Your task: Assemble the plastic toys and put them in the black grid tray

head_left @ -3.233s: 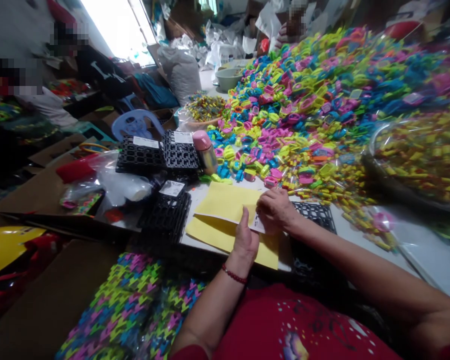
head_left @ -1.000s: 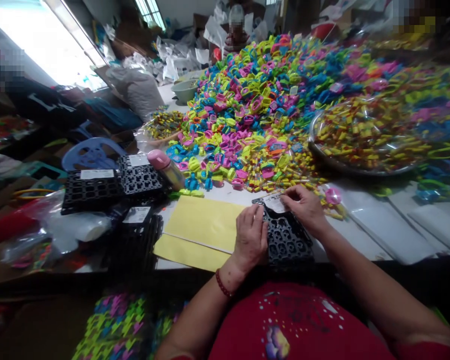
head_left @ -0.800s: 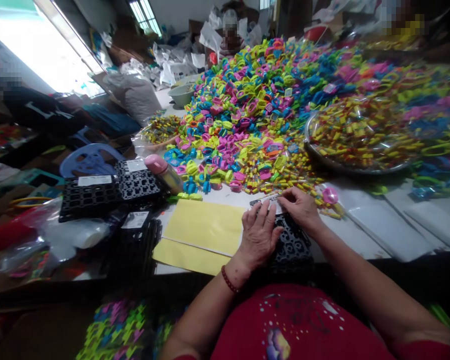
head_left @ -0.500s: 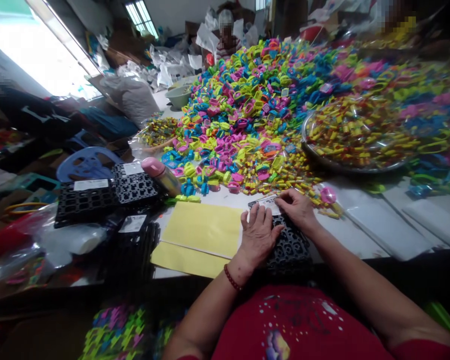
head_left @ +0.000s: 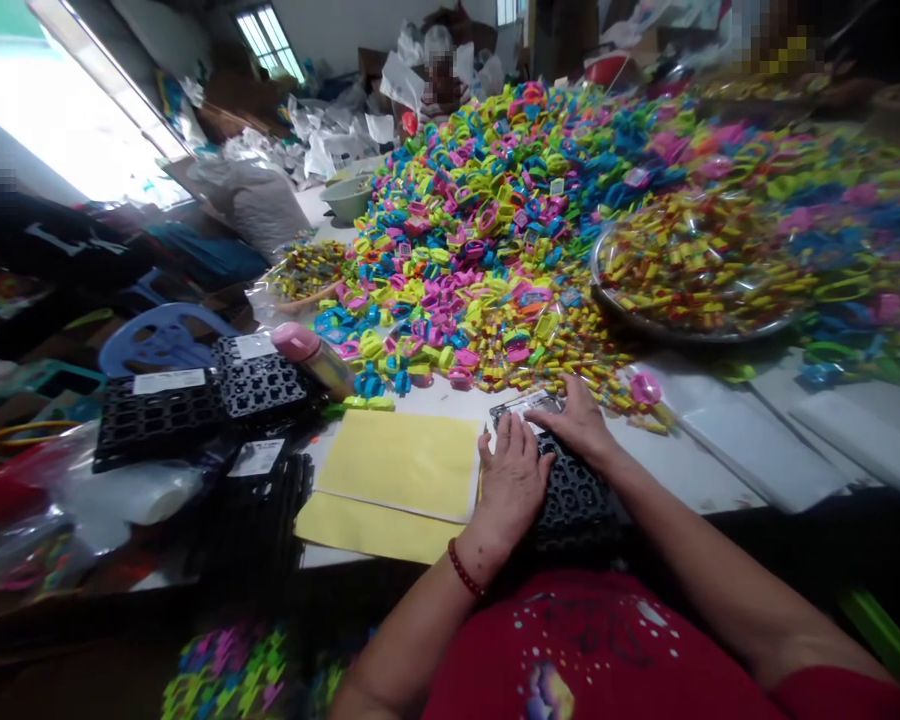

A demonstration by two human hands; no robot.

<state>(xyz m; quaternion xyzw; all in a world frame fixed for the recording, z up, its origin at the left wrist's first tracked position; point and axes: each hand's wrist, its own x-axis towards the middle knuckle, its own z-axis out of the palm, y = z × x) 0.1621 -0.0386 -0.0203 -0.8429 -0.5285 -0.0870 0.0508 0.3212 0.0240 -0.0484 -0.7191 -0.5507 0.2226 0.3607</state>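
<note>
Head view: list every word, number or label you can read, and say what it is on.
Nothing here reads clearly.
White label on the black plastic grid tray under both hands: print blurred.
White labels on the stacked black grid trays at left: too small.
White lettering on a co-worker's dark top: partial strokes, unreadable.

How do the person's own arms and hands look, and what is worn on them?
Both forearms are bare. The left hand has a bracelet of dark red beads at the wrist. The right hand shows no ring or band. A red garment with small pale dots and a print covers the body.
</note>
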